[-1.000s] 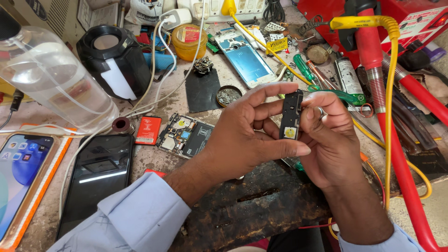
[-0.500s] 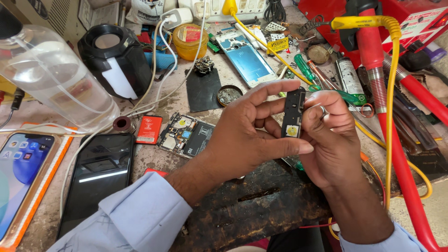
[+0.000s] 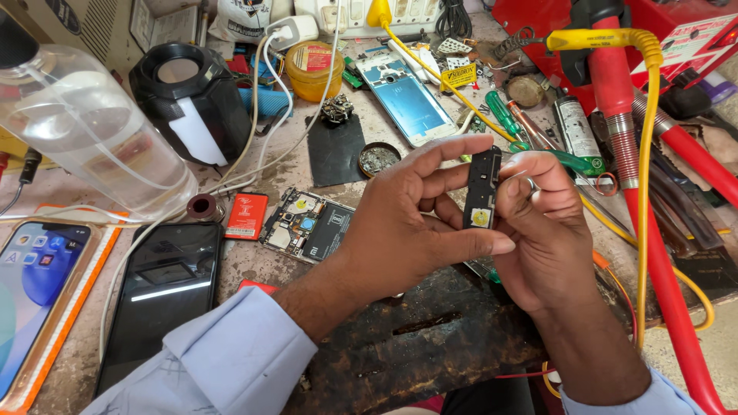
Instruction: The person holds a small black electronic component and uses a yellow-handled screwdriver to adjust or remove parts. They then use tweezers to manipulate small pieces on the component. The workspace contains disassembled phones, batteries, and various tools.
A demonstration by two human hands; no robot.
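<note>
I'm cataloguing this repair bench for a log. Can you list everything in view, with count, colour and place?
small phone part: 1, black with a yellow patch, held upright between both hands
circuit board: 1, dark, bench centre
red card: 1, left of the board
dark phone: 1, black, screen off, lower left
lit phone: 1, blue screen, orange-edged, far left
phone frame: 1, light blue, top centre
clear jar: 1, lying at upper left
black round container: 1, upper left
yellow tub: 1, top centre
black mat: 1, centre
green screwdrivers: at least 2, right of the frame
red stand with yellow cable: 1, right
left hand: 1, pinching the part
right hand: 1, ring on a finger, gripping the part
</note>
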